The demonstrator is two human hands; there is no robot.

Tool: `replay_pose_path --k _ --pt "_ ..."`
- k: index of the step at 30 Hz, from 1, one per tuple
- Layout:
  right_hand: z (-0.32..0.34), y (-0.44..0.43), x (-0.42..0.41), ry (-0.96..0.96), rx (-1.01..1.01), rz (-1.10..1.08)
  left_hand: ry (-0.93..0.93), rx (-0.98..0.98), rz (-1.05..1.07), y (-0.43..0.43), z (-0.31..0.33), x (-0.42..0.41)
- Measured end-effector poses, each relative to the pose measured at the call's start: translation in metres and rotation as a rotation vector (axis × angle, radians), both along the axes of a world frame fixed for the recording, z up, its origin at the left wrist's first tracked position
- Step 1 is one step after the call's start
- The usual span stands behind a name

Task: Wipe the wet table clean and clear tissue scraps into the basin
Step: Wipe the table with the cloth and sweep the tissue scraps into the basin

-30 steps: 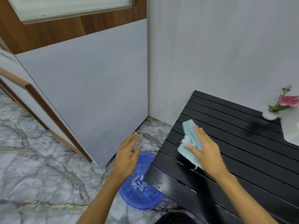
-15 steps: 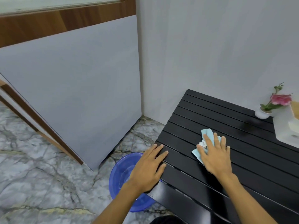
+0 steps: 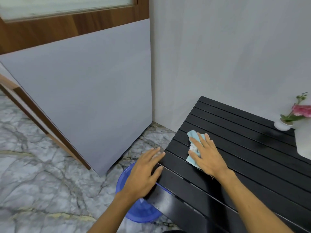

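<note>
A black slatted table [image 3: 244,148] fills the lower right. My right hand [image 3: 207,155] presses flat on a light blue cloth [image 3: 193,137] near the table's left edge, with a white tissue scrap [image 3: 193,147] bunched against the cloth under my thumb. My left hand [image 3: 144,174] lies palm down, fingers apart, over the table's left corner, holding nothing. A blue basin [image 3: 141,211] stands on the floor beneath that corner, mostly hidden by my left hand and forearm.
A small white vase with a pink flower [image 3: 284,123] stands at the table's far right, next to a white container [image 3: 303,142] cut off by the frame. Grey walls [image 3: 227,56] close the corner behind the table. Marble floor [image 3: 42,174] stretches left.
My right hand brought the cloth down onto the table and slid it toward the left edge. My left hand moved from above the basin onto the table corner.
</note>
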State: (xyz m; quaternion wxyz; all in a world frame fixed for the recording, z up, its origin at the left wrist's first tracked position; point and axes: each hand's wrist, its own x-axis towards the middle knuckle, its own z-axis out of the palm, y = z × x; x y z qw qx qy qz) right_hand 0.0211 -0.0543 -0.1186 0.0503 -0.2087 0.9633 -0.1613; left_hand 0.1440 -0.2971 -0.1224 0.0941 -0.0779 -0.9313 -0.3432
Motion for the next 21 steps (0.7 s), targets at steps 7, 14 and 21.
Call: replay_pose_path --k 7,14,21 --pt "0.002 -0.046 0.049 0.040 0.026 0.150 0.024 0.008 0.077 -0.033 0.004 0.016" --pt "0.000 -0.080 0.108 0.072 -0.009 0.217 0.050 0.049 0.180 -0.044 0.007 0.036" --pt "0.001 -0.088 0.142 0.075 -0.054 0.207 0.032 0.085 0.163 -0.036 0.012 0.043"
